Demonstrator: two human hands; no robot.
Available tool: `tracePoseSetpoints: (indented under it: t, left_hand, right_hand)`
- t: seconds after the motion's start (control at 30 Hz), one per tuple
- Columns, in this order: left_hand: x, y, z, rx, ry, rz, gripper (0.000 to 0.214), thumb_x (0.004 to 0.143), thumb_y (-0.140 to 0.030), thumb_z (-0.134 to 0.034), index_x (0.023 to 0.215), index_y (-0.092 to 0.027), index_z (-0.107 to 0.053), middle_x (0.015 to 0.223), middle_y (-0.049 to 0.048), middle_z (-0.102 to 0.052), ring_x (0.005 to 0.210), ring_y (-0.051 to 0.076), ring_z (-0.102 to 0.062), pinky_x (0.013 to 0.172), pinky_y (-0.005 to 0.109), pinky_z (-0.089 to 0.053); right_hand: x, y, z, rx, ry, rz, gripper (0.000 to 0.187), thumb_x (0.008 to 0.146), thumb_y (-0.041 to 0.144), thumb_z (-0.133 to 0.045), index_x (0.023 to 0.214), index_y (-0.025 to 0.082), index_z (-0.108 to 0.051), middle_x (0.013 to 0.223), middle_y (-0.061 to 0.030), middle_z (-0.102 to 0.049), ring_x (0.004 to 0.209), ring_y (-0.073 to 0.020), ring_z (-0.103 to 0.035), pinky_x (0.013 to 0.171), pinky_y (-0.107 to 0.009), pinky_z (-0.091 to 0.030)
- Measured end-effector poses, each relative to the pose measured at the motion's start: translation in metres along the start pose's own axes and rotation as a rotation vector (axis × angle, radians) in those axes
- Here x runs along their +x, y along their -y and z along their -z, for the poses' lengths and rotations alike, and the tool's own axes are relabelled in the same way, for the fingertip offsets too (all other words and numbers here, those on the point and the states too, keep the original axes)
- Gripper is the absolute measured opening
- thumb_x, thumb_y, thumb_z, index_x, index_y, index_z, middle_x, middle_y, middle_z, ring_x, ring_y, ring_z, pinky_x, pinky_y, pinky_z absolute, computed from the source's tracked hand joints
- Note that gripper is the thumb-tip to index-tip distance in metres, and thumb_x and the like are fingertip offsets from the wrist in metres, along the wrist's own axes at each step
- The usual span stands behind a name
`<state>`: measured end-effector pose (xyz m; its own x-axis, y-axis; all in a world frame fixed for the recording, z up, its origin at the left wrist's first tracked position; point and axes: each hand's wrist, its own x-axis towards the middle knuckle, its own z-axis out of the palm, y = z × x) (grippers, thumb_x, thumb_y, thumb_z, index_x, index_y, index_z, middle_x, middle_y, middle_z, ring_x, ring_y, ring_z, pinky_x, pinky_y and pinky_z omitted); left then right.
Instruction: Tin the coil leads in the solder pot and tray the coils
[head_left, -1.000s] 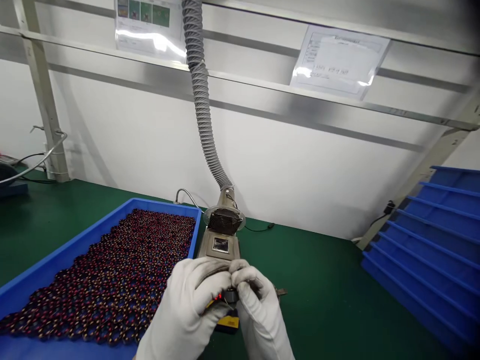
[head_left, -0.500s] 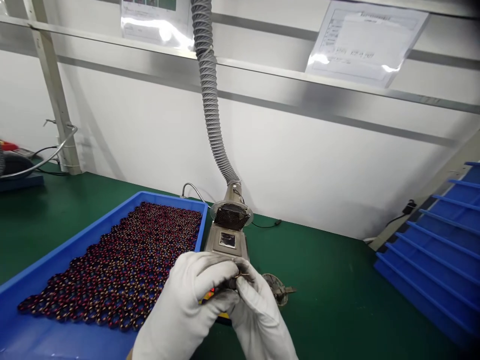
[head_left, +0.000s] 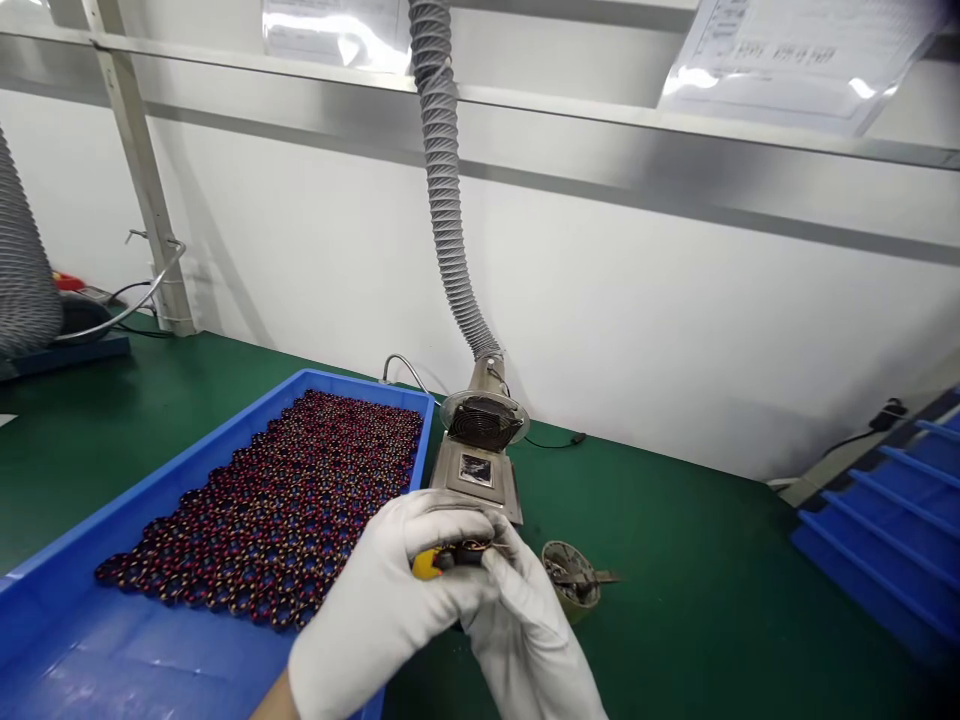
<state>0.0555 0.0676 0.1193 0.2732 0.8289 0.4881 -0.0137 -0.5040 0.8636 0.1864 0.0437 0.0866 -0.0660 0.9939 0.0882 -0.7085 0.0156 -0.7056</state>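
Observation:
White-gloved, my left hand (head_left: 386, 590) and my right hand (head_left: 525, 640) come together over the bench, both pinching a small dark wire-wound coil (head_left: 465, 554) with copper strands. A yellow object (head_left: 425, 565) shows at the left hand's fingers, mostly hidden, so I cannot tell what it is. Just left of my hands lies a blue plastic tray (head_left: 360, 380), filled with several rows of dark red copper coils (head_left: 262, 510) packed in a single layer.
A metal fume extractor (head_left: 476, 470) with a grey corrugated hose (head_left: 442, 170) stands behind my hands. To the right sits a round tin (head_left: 570, 580) holding a metal tool. Blue stepped racks (head_left: 877, 530) stand at far right on the green bench mat (head_left: 675, 620).
The view has swung, so the tray and extractor sit further right and the tin shows fully. The yellow object now appears at the left hand's fingers rather than below my hands.

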Motion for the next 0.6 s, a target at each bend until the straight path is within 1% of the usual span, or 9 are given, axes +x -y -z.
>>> tracePoseSetpoints:
  t: [0.07,0.13,0.2,0.27,0.3,0.37,0.43,0.47,0.6]
  left_hand:
    - [-0.002,0.003,-0.005,-0.094,-0.067,0.011,0.010,0.072,-0.016,-0.071,0.076,-0.025,-0.074,0.090,0.0016,-0.072,0.087,0.018,-0.066,0.082,0.025,-0.051]
    - [-0.005,0.008,-0.007,-0.191,-0.157,0.049,0.008,0.075,-0.018,-0.070,0.069,-0.023,-0.072,0.083,0.0012,-0.071,0.081,0.017,-0.066,0.076,0.023,-0.053]
    - [-0.007,0.012,-0.002,-0.260,-0.263,0.067,0.008,0.076,-0.022,-0.070,0.068,-0.023,-0.071,0.078,-0.0003,-0.071,0.077,0.015,-0.066,0.074,0.022,-0.053]
    - [-0.006,0.011,0.005,-0.225,-0.330,0.086,0.004,0.075,-0.026,-0.070,0.073,-0.024,-0.071,0.082,-0.0002,-0.073,0.080,0.016,-0.067,0.076,0.023,-0.054]
    - [-0.006,0.009,0.007,-0.167,-0.301,0.101,0.005,0.073,-0.024,-0.071,0.078,-0.024,-0.072,0.087,0.0006,-0.073,0.084,0.018,-0.067,0.079,0.025,-0.054]
    - [-0.003,0.005,0.009,-0.043,-0.131,0.112,0.024,0.067,-0.015,-0.073,0.088,-0.025,-0.073,0.097,0.0024,-0.072,0.094,0.021,-0.065,0.087,0.030,-0.052]
    - [-0.001,0.001,0.005,-0.049,0.000,0.113,0.028,0.065,-0.008,-0.070,0.088,-0.025,-0.074,0.098,0.0026,-0.072,0.095,0.021,-0.065,0.089,0.032,-0.051]
    - [-0.001,0.001,0.002,-0.106,0.009,0.104,0.025,0.067,-0.007,-0.068,0.084,-0.025,-0.074,0.096,0.0024,-0.072,0.092,0.020,-0.066,0.086,0.030,-0.052]
    - [-0.002,0.005,-0.009,-0.298,-0.069,0.069,0.020,0.068,-0.005,-0.066,0.072,-0.023,-0.074,0.085,0.0012,-0.073,0.082,0.015,-0.067,0.076,0.021,-0.053]
  right_hand:
    - [0.002,-0.002,0.001,-0.002,0.000,-0.004,0.024,0.068,0.024,-0.081,0.087,0.021,-0.066,0.079,-0.0027,-0.070,0.077,-0.0188,-0.068,0.078,-0.037,-0.055]
    - [0.002,-0.002,0.001,0.005,0.021,-0.038,0.023,0.069,0.024,-0.080,0.087,0.021,-0.067,0.078,-0.0021,-0.070,0.075,-0.0182,-0.068,0.076,-0.037,-0.056]
    - [-0.002,0.001,0.000,0.029,0.042,-0.071,0.021,0.073,0.023,-0.077,0.090,0.021,-0.067,0.081,-0.0028,-0.071,0.075,-0.0170,-0.068,0.074,-0.034,-0.056]
    - [-0.005,0.004,-0.001,0.057,0.044,-0.077,0.018,0.077,0.022,-0.074,0.093,0.021,-0.067,0.087,-0.0036,-0.071,0.076,-0.0152,-0.068,0.073,-0.030,-0.056]
    - [-0.007,0.005,-0.002,0.065,0.039,-0.072,0.017,0.078,0.022,-0.073,0.094,0.021,-0.067,0.089,-0.0038,-0.071,0.077,-0.0144,-0.068,0.073,-0.028,-0.056]
    - [-0.008,0.006,-0.003,0.071,0.029,-0.057,0.016,0.078,0.021,-0.072,0.093,0.022,-0.067,0.090,-0.0032,-0.071,0.077,-0.0132,-0.067,0.075,-0.027,-0.056]
    - [-0.006,0.004,-0.004,0.071,0.021,-0.044,0.016,0.078,0.020,-0.072,0.093,0.023,-0.068,0.087,-0.0021,-0.071,0.076,-0.0128,-0.067,0.077,-0.028,-0.056]
    - [-0.005,0.003,-0.004,0.072,0.019,-0.040,0.016,0.078,0.020,-0.072,0.092,0.023,-0.068,0.086,-0.0017,-0.071,0.076,-0.0130,-0.067,0.077,-0.029,-0.056]
    - [0.001,-0.005,-0.002,0.080,0.016,-0.037,0.017,0.074,0.021,-0.076,0.088,0.023,-0.068,0.083,-0.0020,-0.071,0.076,-0.0168,-0.067,0.077,-0.035,-0.057]
